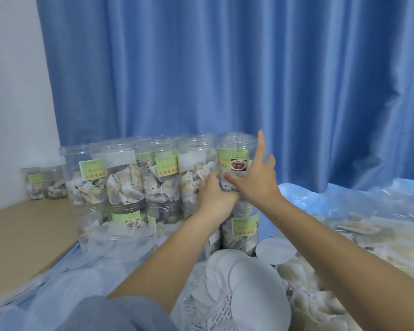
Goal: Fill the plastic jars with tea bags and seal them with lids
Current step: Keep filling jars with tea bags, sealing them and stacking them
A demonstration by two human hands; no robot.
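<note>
Both arms reach out to the jar stack around 12 o'clock from the person. The left hand (pixel 213 194) is up against the top-right jar (pixel 234 163), fingers curled against its left side down low; can't tell for sure if it's actually gripping or just steadying it. The right hand (pixel 256 177) is spread wide, index finger pointing straight up, thumb poking left across the front of that same jar, holding nothing.

That jar sits on top of another jar (pixel 244 228), both with green labels and tea bags inside. The top one looks uncapped, threads showing at the rim. More filled jars (pixel 127 182) run off toward 10 o'clock, stacked two high, with a couple of small ones (pixel 43 185) far back at 9 o'clock by the wall.

White round lids (pixel 249 283) are piled at 6 o'clock, close to the person. Loose tea bags (pixel 368 237) in clear plastic spread out at 3 o'clock. Blue curtain (pixel 225 68) behind everything, tan tabletop (pixel 22 235) at 8 o'clock.
</note>
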